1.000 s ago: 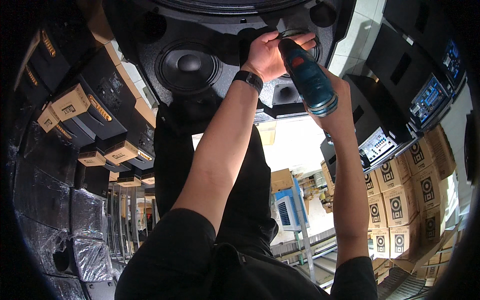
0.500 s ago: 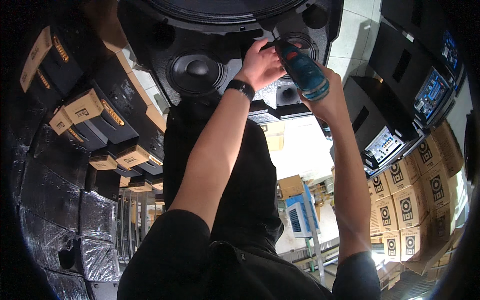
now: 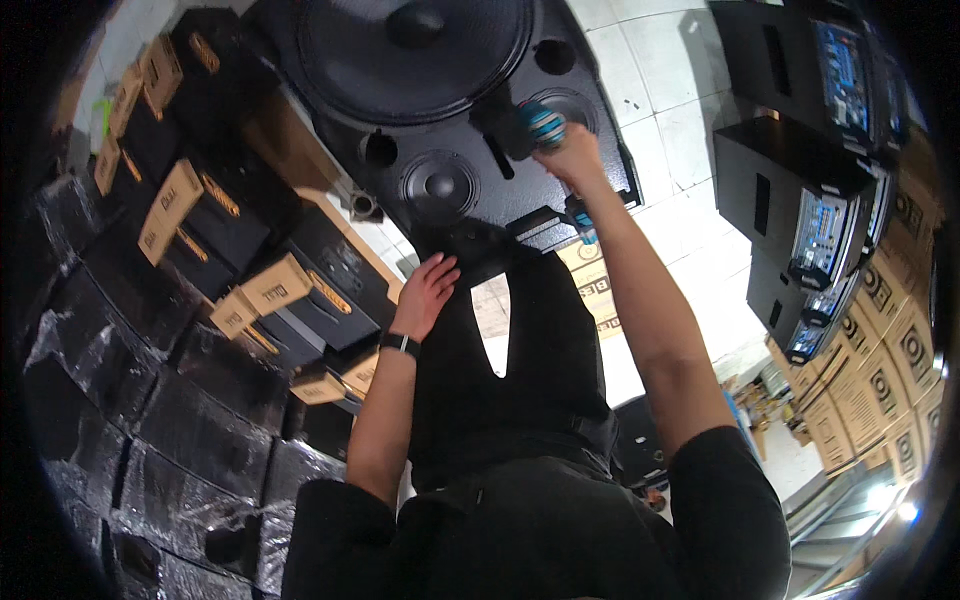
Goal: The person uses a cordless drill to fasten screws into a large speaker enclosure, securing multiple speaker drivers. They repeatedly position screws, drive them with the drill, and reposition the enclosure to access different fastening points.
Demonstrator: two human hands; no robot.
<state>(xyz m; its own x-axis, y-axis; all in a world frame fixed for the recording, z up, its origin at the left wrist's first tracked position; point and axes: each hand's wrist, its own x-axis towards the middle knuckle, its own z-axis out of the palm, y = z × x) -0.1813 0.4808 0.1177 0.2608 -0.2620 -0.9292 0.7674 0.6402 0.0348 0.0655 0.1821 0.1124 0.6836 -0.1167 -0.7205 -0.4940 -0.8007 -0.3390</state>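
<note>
My right hand [image 3: 572,160] is closed round a teal and black cordless drill [image 3: 543,122], held over the lower right part of a large black speaker cabinet [image 3: 395,215]. Its tip and whatever it touches are hard to make out against the black. Behind the drill lies a round driver [image 3: 580,108], partly covered. Another small driver [image 3: 437,187] shows to the left, below the big woofer [image 3: 350,90]. My left hand [image 3: 428,292], with a dark wristband, holds nothing; its fingers are stretched out beside my leg, close to the cabinet's near edge.
A teal and black piece [image 3: 581,220] shows beside my right forearm. Black cabinets with cardboard pieces [image 3: 170,212] stand at left, above plastic-wrapped units [image 3: 190,430]. More cabinets with control panels [image 3: 823,235] and stacked cartons [image 3: 880,385] line the right. Pale floor tiles [image 3: 660,140] run between.
My left hand has drawn back from the drill, down and left to the cabinet's near edge. My right hand has shifted up and left with the drill. The view has tilted, showing more woofer.
</note>
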